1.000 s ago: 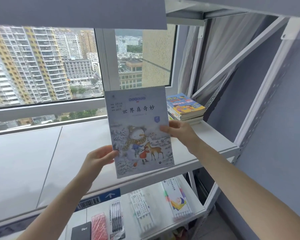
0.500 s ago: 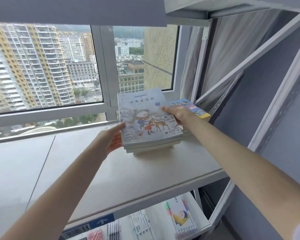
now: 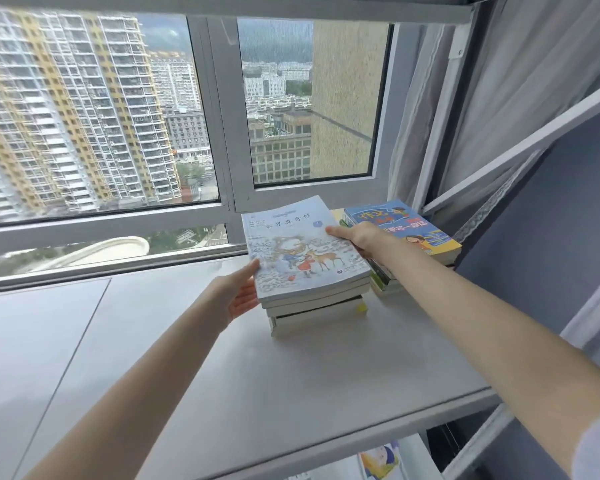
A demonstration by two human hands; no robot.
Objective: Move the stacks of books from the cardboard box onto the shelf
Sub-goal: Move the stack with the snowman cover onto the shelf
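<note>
Our fingers on the left hand are spread flat and pressed against the left edge of the stack, thumb on the corner of the top cover, palm open rather than curled around anything. Our right hand reaches across from the right with its fingertips on the far right corner of the top book, pinching that side; how far under the cover the fingers go we cannot tell. The stack rests on the shelf, near its back edge by the window, its lower books slightly skewed out toward us. Just to its right, touching or nearly so, sits a second stack with a bright blue cover on top. A curtain hangs behind that stack.
</note>
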